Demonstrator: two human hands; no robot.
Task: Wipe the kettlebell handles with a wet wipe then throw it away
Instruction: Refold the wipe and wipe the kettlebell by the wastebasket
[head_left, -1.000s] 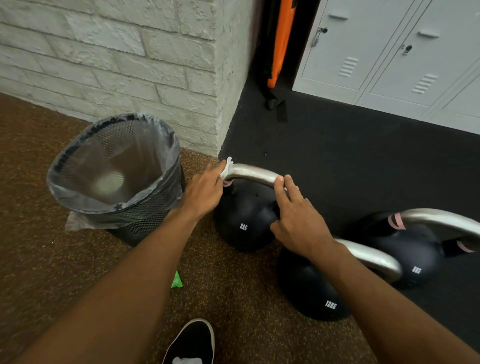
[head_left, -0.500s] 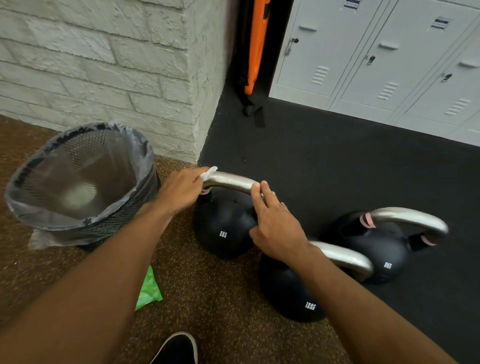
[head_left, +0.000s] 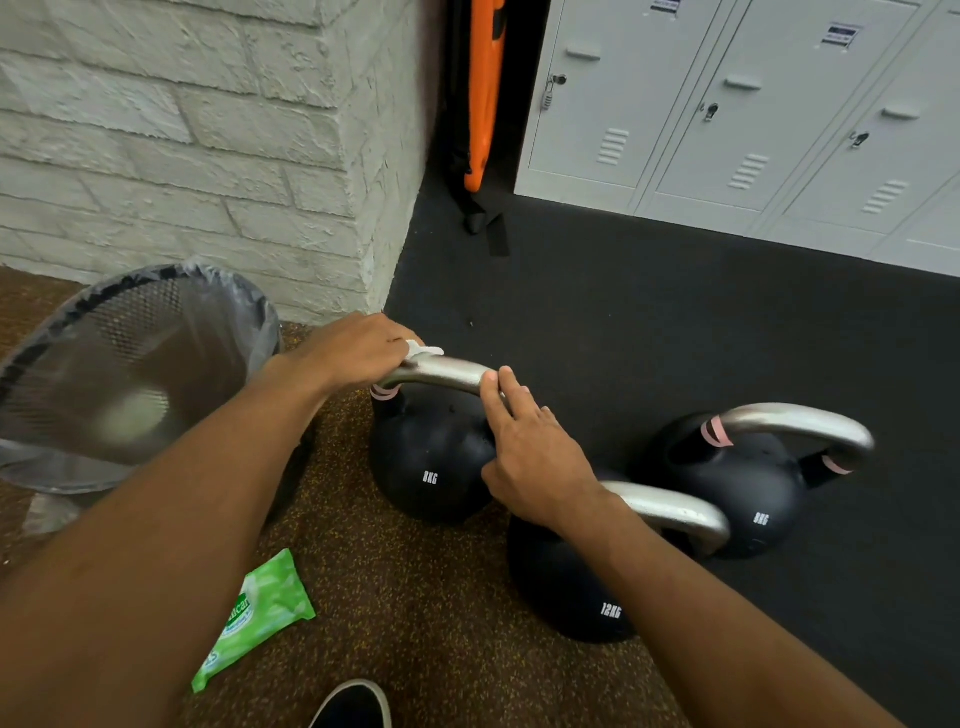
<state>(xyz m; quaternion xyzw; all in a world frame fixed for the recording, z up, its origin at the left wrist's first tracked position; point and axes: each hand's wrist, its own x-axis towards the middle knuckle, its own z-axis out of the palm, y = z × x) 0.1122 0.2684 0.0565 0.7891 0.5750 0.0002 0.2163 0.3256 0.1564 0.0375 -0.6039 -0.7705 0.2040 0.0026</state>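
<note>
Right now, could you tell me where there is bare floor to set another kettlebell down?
The black mat lies bare between the lockers and the three kettlebells. The brown floor is bare between the wet wipe pack and the 12KG kettlebell. It is crowded between the bin and the 8KG kettlebell.

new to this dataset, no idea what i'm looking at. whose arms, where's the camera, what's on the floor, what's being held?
No robot here: these are a person's two bare arms, filmed by one wide-angle camera on their head, looking forward and down.

On the floor stand three black kettlebells with steel handles: an 8 kg one in the middle, a 12 kg one nearer the camera, and a third to the right. A lined mesh bin stands on the left, and a green pack of wipes lies near the person's shoe.

The left hand presses a white wet wipe onto the 8 kg kettlebell's handle. The right hand rests its fingers on the same handle, apparently steadying it.
</note>
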